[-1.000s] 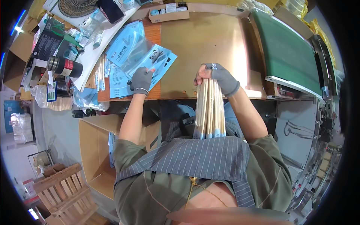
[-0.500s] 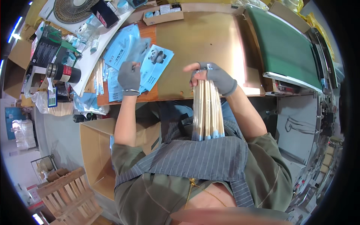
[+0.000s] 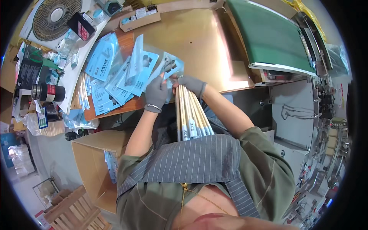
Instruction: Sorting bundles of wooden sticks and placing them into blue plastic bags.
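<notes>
Lying between gloved fingers [image 3: 165, 82]: chopstick bundle [image 3: 191, 113]

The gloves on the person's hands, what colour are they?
Grey, on both the left hand and the right hand; the head view shows them plainly.

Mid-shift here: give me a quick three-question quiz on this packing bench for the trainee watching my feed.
1. True or false: both hands wear grey gloves.
2. What does the right hand hold? A) a bundle of wooden chopsticks B) a black flask C) a fan
3. Which hand has its grip on the clear-and-blue pouch?

Key
1. True: the left hand and the right are both in grey gloves.
2. A: the bundle of wooden chopsticks hangs from it towards the striped apron.
3. The left hand, at the edge of the brown table.
</notes>
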`<state>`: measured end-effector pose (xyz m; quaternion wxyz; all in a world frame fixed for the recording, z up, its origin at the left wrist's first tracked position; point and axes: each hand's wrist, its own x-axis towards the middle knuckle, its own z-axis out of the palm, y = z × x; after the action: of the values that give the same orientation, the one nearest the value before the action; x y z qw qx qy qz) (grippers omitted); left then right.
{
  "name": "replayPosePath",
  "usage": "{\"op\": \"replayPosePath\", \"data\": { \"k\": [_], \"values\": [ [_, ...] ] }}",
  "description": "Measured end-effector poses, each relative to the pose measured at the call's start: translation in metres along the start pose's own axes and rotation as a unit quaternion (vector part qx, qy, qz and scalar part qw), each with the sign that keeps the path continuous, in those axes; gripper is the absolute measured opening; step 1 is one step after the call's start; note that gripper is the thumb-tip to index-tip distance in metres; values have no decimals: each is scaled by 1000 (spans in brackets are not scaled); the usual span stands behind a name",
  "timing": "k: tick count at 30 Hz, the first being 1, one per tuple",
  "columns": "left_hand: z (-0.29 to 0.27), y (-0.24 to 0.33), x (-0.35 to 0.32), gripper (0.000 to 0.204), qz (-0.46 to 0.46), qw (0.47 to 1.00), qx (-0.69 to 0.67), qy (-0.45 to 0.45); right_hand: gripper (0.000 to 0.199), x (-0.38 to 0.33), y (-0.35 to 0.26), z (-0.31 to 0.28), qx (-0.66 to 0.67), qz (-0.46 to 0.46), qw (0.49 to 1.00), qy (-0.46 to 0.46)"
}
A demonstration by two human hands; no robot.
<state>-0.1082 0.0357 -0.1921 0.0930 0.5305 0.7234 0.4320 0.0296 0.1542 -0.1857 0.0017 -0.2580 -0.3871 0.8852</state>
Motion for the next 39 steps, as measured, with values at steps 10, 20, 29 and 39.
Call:
{"op": "replayPosePath", "data": {
  "k": [10,20,29,39],
  "values": [
    [-26,79,-34,42,130,991,-20,26,26,-81,10,47,290,-27,956,35],
    [-79,161,14,29,-14,982,-126,-139,12,-137,-46,36,-558,-424,619,354],
    [-169,165,134,19,75,943,175,-273,10,-149,-196,64,-544,-379,710,238],
    [-7,83,10,33,-100,462,-850,-233,12,-142,-117,140,-722,-412,556,3]
  ]
}}
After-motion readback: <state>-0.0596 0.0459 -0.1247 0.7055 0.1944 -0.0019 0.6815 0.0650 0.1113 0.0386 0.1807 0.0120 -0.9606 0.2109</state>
